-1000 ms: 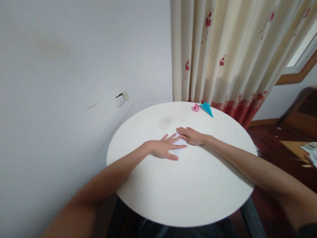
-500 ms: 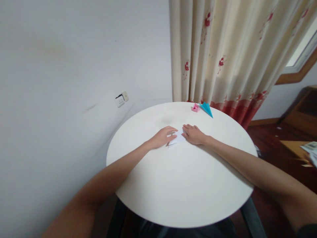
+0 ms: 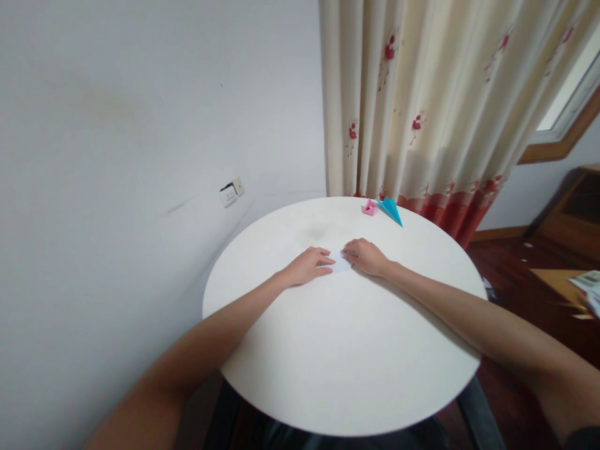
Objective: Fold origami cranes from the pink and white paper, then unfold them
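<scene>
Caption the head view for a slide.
Both hands, left hand and right hand, press white paper on a round table.

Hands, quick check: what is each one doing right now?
Left hand: curled, fingertips pressing the white paper onto the table.
Right hand: curled, fingertips on the paper's other edge; whether it pinches it cannot be told.

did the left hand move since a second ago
Yes. The left hand has curled and drawn its fingers in, no longer spread flat over the white paper, judged against the table's middle.
</scene>
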`<state>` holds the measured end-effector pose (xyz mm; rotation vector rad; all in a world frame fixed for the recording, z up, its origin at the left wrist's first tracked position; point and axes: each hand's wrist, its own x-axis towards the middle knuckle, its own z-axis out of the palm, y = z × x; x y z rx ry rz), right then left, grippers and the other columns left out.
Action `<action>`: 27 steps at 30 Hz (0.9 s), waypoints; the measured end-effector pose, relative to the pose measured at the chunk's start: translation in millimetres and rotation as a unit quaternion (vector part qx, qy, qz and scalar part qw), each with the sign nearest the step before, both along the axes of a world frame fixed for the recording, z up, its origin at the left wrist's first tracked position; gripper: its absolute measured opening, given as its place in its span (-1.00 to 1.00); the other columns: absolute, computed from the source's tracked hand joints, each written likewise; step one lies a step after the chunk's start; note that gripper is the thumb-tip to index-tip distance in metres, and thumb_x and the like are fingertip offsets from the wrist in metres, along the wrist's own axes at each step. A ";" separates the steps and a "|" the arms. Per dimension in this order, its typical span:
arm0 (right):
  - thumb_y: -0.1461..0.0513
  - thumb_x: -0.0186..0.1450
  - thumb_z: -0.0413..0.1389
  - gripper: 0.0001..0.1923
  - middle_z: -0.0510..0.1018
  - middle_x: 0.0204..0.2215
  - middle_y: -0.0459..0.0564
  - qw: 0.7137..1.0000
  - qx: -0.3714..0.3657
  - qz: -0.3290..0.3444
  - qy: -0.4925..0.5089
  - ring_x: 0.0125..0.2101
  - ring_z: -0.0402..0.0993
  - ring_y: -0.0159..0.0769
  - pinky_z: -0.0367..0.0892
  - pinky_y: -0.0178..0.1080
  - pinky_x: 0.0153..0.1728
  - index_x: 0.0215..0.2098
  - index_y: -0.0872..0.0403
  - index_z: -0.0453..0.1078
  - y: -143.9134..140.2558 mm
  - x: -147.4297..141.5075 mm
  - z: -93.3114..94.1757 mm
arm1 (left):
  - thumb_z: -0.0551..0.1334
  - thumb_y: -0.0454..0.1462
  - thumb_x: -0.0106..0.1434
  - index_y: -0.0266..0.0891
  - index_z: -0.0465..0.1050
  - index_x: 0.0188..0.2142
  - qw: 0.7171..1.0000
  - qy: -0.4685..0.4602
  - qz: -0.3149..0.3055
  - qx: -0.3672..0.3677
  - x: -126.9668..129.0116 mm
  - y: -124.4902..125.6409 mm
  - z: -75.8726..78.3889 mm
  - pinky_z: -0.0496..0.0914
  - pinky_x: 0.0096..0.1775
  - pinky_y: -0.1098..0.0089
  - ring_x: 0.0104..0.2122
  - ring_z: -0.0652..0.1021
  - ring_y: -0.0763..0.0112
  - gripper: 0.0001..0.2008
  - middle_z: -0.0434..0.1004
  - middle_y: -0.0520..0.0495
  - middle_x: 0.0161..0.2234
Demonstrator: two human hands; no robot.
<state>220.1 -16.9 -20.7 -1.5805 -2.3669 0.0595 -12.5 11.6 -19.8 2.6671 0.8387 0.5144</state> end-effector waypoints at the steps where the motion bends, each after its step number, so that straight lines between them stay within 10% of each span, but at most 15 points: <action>1: 0.14 0.37 -0.02 -0.71 0.55 -0.08 0.05 1.000 0.007 0.000 0.008 -0.05 0.41 -0.21 0.22 -0.28 -0.08 -0.07 0.02 0.46 0.8 0.1 -1.4 | 0.26 -0.16 0.21 -0.17 0.54 -0.07 1.000 -0.010 -0.001 0.001 0.6 0.3 -0.3 0.29 0.08 0.24 0.00 0.47 0.20 -0.70 0.46 -0.16 0.04; 10: 0.27 0.36 -0.12 -0.62 0.37 0.14 0.15 0.999 0.037 0.025 -0.014 0.18 0.20 -0.06 -0.01 0.12 0.16 0.09 0.07 0.33 -0.9 -8.2 -14.0 | -0.07 -0.27 0.40 -0.13 0.23 0.21 0.995 0.084 -0.008 0.052 3.5 -3.9 -3.4 0.07 0.23 0.18 0.25 0.21 0.30 -0.58 0.17 -0.10 0.27; 18: 0.05 0.41 -0.32 -0.35 -0.02 0.33 0.24 0.997 -0.022 0.062 -0.033 0.32 -0.15 -0.06 -0.12 0.05 0.26 0.34 0.28 -0.08 -5.9 -20.5 -23.8 | -0.20 0.11 0.35 -0.28 -0.34 0.36 0.976 0.216 -0.006 0.000 8.6 -22.5 3.7 -0.20 0.27 0.08 0.34 -0.22 0.19 -0.24 -0.38 -0.24 0.37; 27: 0.05 0.42 -0.36 -0.35 -0.08 0.34 0.24 0.998 -0.038 -0.022 -0.043 0.33 -0.20 -0.05 -0.15 0.11 0.24 0.34 0.25 -0.11 -6.4 -18.9 -28.2 | -0.14 0.19 0.28 -0.35 -0.18 0.34 0.976 0.209 0.062 -0.004 4.1 -26.6 0.9 -0.18 0.24 -0.03 0.33 -0.10 0.03 -0.15 -0.23 -0.36 0.35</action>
